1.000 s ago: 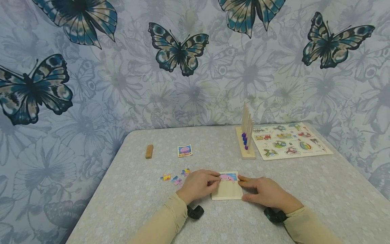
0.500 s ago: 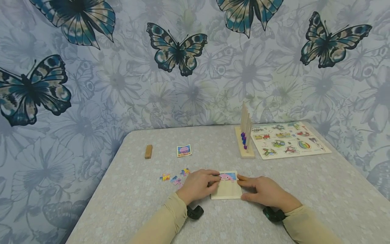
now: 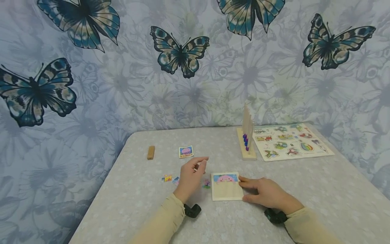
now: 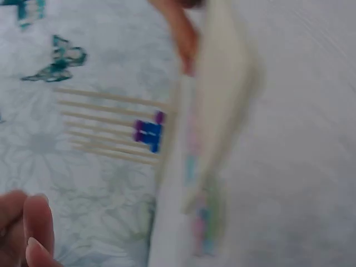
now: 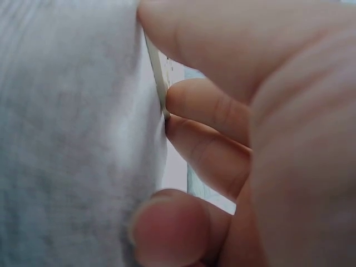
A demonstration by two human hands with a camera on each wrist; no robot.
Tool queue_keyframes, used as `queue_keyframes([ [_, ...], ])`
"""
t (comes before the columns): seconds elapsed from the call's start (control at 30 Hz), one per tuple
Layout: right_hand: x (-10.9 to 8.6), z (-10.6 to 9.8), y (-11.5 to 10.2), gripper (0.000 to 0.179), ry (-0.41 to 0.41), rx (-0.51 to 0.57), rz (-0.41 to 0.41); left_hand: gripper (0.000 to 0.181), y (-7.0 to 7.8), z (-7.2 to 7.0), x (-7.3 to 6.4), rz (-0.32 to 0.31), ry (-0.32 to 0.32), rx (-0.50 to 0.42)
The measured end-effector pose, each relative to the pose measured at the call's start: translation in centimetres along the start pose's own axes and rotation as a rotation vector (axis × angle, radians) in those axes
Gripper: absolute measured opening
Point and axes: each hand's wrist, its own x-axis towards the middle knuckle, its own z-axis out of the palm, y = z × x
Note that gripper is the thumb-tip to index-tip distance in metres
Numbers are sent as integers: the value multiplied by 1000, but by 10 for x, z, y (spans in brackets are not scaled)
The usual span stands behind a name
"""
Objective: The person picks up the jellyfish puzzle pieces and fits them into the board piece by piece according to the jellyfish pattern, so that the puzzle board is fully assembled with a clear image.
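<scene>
A square wooden puzzle tray (image 3: pixel 227 193) lies flat on the table, with a strip of picture, a pink face on blue, along its far side. My right hand (image 3: pixel 269 193) touches the tray's right edge with thumb and fingertips, as the right wrist view also shows. Left of the tray my left hand (image 3: pixel 191 176) is raised, fingers loosely bent, nothing visible in them. A green and pink puzzle piece (image 3: pixel 206 183) lies between that hand and the tray. Beyond the left wrist are a yellow piece (image 3: pixel 167 178) and a partly hidden blue-pink piece (image 3: pixel 176 181).
A small picture card (image 3: pixel 186 152) and a wooden block (image 3: pixel 151 153) lie farther back on the left. At the back right stands a wooden peg rack (image 3: pixel 249 156) with blue and purple beads, beside a flat picture puzzle board (image 3: pixel 292 142).
My left hand has let go of the tray's left side and moved up and left, uncovering the green and pink piece. The right hand stays at the tray's edge.
</scene>
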Motion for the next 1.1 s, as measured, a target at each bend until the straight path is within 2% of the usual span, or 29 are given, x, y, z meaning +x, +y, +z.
queue_keyframes([
  [0.17,-3,3,0,63,-4,11,24,26,15,-22,0,-104,93,-163],
  [0.3,-4,2,-1,64,-5,11,34,23,20,-40,-5,-137,116,-173],
  [0.5,-7,0,2,66,-7,-2,37,23,12,-63,-21,-175,165,-95],
  [0.57,-7,0,4,66,-7,-5,34,24,4,-71,-25,-198,205,-60],
  [0.67,-5,-1,5,66,-1,-18,25,23,-9,-82,-29,-223,290,41],
  [0.77,-2,-2,4,65,8,-19,26,25,-17,-91,-29,-234,347,136],
  [0.97,-1,-2,0,64,5,-5,30,31,-19,-100,-30,-249,358,202],
  [1.1,1,-2,-2,64,0,-11,35,33,-21,-102,-31,-235,370,254],
])
